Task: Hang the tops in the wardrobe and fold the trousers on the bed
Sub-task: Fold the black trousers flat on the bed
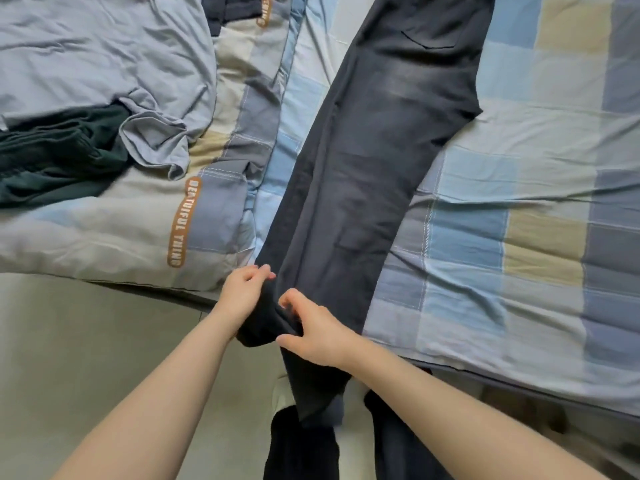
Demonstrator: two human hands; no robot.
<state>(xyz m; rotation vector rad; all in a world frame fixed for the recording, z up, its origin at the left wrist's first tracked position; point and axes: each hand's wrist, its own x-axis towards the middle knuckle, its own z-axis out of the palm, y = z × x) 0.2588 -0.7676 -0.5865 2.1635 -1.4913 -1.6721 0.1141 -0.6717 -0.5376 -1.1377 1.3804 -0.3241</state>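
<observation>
Fingers of the left hand [244, 292]: curled, pinching the left edge of the trousers [374, 161] near the hem, lower centre of frame. Fingers of the right hand [317, 336]: bent, gripping a bunched fold of the same leg just beside the left.

Trousers: dark grey, legs stacked one on the other, lying flat along the bed [519, 188] from upper right down to lower centre; hem end hangs off the bed edge.

Handling, judged: soft, limp, fairly light; will sag and crease unless lifted by both hem corners, then carried up toward the waistband.

Other stock, upper left: pale blue top [104, 60], dark green garment [52, 157], on a checked quilt [214, 209].
</observation>
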